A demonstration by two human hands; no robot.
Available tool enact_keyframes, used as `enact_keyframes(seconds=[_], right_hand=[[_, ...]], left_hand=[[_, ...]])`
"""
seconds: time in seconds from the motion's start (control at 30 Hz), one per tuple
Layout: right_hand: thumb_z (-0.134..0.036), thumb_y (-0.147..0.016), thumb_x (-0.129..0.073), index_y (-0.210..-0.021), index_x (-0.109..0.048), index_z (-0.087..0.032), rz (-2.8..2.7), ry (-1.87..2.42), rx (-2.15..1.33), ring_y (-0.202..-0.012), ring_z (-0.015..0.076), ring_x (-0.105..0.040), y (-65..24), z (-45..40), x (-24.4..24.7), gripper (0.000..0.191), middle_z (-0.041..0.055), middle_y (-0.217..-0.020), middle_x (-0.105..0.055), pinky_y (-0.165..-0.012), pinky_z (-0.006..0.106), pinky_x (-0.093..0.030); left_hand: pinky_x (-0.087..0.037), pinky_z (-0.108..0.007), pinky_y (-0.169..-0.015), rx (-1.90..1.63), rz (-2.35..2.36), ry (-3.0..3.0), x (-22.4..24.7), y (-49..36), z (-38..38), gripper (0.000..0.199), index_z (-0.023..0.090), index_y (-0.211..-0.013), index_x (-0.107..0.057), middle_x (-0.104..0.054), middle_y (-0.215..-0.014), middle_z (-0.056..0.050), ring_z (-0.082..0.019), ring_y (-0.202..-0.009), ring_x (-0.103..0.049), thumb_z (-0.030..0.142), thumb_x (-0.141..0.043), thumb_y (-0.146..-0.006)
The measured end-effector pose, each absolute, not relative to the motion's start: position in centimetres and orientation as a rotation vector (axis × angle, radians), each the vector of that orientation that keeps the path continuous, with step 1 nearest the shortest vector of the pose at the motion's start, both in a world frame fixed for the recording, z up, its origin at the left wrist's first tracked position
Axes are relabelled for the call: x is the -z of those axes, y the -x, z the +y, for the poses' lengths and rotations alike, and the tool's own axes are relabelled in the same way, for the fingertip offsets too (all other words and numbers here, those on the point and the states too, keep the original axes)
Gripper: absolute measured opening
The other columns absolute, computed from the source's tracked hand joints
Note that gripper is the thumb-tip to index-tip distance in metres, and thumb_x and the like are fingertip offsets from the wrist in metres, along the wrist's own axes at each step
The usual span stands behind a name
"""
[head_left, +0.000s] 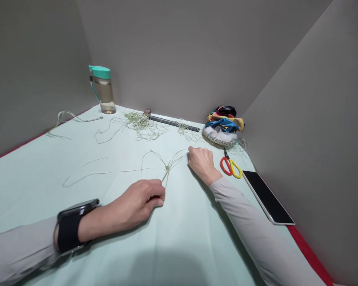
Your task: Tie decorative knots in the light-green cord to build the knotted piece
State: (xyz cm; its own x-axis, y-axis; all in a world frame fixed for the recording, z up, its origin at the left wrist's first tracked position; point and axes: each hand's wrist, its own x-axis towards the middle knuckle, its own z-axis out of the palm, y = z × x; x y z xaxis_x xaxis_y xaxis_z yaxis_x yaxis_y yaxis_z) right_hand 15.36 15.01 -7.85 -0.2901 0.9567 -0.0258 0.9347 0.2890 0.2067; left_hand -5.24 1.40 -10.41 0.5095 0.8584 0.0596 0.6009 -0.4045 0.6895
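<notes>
your left hand (137, 200): grasping knotted strands (167, 168) below the knot | your right hand (201, 162): pinching their far ends | strands: between your hands, at the tablecloth (193, 222) | risk: uneven tugging could snap a thin strand or skew the knot; loose grip, ends slip; free loops might tangle

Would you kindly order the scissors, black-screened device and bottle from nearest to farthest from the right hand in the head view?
1. Scissors: just right of the right hand.
2. Black-screened device: farther right.
3. Bottle: far left, toward the back.
</notes>
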Motion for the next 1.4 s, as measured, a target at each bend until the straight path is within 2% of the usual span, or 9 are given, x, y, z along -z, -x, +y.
enact_keyframes(seconds=[0.37, 0.6, 0.8, 0.9, 1.0, 1.07, 1.17, 1.23, 1.4], right_hand=[[-0.039, -0.103, -0.068, -0.134, -0.064, -0.018, 2.412, -1.808, -0.215, -0.109, 0.0248, -0.071, -21.8, 8.6, 6.5, 0.038, 0.0102, -0.131, -0.068, -0.092, 0.046, -0.062], [-0.039, -0.104, -0.067, -0.128, -0.067, -0.018, 2.353, -1.731, -0.139, -0.102, 0.0221, -0.072, -27.4, 2.5, 6.2, 0.032, 0.0085, -0.123, -0.071, -0.088, 0.043, -0.063], [-0.038, -0.104, -0.067, -0.115, -0.069, -0.017, 2.313, -1.698, -0.115, -0.086, 0.0168, -0.071, -30.4, -1.4, 6.6, 0.024, 0.0045, -0.107, -0.073, -0.078, 0.035, -0.063], [-0.025, -0.104, -0.065, -0.100, -0.068, -0.016, 2.424, -1.635, -0.102, -0.070, 0.0126, -0.064, -30.9, -1.3, 6.5, 0.011, 0.0007, -0.093, -0.070, -0.064, 0.027, -0.055], [-0.011, -0.100, -0.055, -0.088, -0.066, -0.019, 2.611, -1.556, -0.075, -0.063, 0.0143, -0.061, -30.1, 0.7, 6.0, 0.018, 0.0016, -0.085, -0.068, -0.056, 0.027, -0.042], [-0.010, -0.100, -0.051, -0.090, -0.067, -0.020, 2.761, -1.479, -0.023, -0.069, 0.0171, -0.065, -28.7, 2.8, 5.5, 0.021, 0.0039, -0.088, -0.069, -0.060, 0.028, -0.043], [-0.009, -0.101, -0.051, -0.101, -0.070, -0.021, 2.970, -1.342, 0.091, -0.089, 0.0207, -0.070, -25.4, 6.8, 5.1, 0.023, 0.0075, -0.101, -0.073, -0.076, 0.031, -0.051], [-0.007, -0.101, -0.052, -0.111, -0.070, -0.020, 3.071, -1.255, 0.157, -0.105, 0.0235, -0.068, -23.0, 9.3, 5.2, 0.025, 0.0102, -0.112, -0.073, -0.089, 0.035, -0.052], [0.002, -0.098, -0.052, -0.122, -0.069, -0.018, 3.190, -1.019, 0.243, -0.116, 0.0259, -0.061, -18.4, 13.4, 6.1, 0.036, 0.0126, -0.126, -0.072, -0.100, 0.040, -0.051]], left_hand=[[-0.060, -0.036, -0.079, -0.562, 1.280, -2.307, 10.3, 4.8, 0.7, 0.021, 0.015, -0.097, -0.069, -0.070, -0.093, -0.002, -0.017, -0.082, -0.068, 0.034, -0.065, -0.104], [-0.063, -0.038, -0.081, -0.440, 1.380, -2.518, 9.8, 4.4, -1.4, 0.022, 0.015, -0.114, -0.069, -0.071, -0.111, -0.006, -0.019, -0.090, -0.070, 0.034, -0.067, -0.103], [-0.064, -0.038, -0.080, -0.200, 1.474, -2.678, 9.9, 3.2, -3.4, 0.023, 0.015, -0.116, -0.069, -0.072, -0.111, -0.007, -0.020, -0.092, -0.071, 0.034, -0.069, -0.102], [-0.064, -0.038, -0.080, -0.142, 1.481, -2.735, 10.3, 2.9, -4.2, 0.022, 0.014, -0.117, -0.068, -0.072, -0.112, -0.007, -0.020, -0.094, -0.071, 0.030, -0.069, -0.102], [-0.062, -0.035, -0.076, -0.174, 1.377, -2.786, 9.7, 3.2, -4.6, 0.015, 0.015, -0.112, -0.069, -0.071, -0.114, -0.009, -0.021, -0.092, -0.070, 0.012, -0.065, -0.098], [-0.060, -0.032, -0.073, -0.225, 1.316, -2.791, 8.5, 3.9, -3.9, 0.021, 0.018, -0.108, -0.070, -0.071, -0.115, -0.009, -0.020, -0.085, -0.070, 0.006, -0.060, -0.095], [-0.059, -0.030, -0.073, -0.321, 1.344, -2.758, 6.3, 5.6, -0.2, 0.023, 0.019, -0.107, -0.072, -0.073, -0.107, -0.006, -0.019, -0.085, -0.071, 0.007, -0.054, -0.098], [-0.061, -0.034, -0.082, -0.386, 1.400, -2.732, 5.4, 6.9, 3.5, 0.022, 0.017, -0.109, -0.071, -0.073, -0.108, -0.007, -0.021, -0.095, -0.072, 0.006, -0.056, -0.099], [-0.061, -0.046, -0.095, -0.436, 1.435, -2.714, 5.8, 9.4, 10.8, 0.017, 0.016, -0.117, -0.070, -0.073, -0.116, -0.007, -0.023, -0.105, -0.071, 0.024, -0.067, -0.102]])
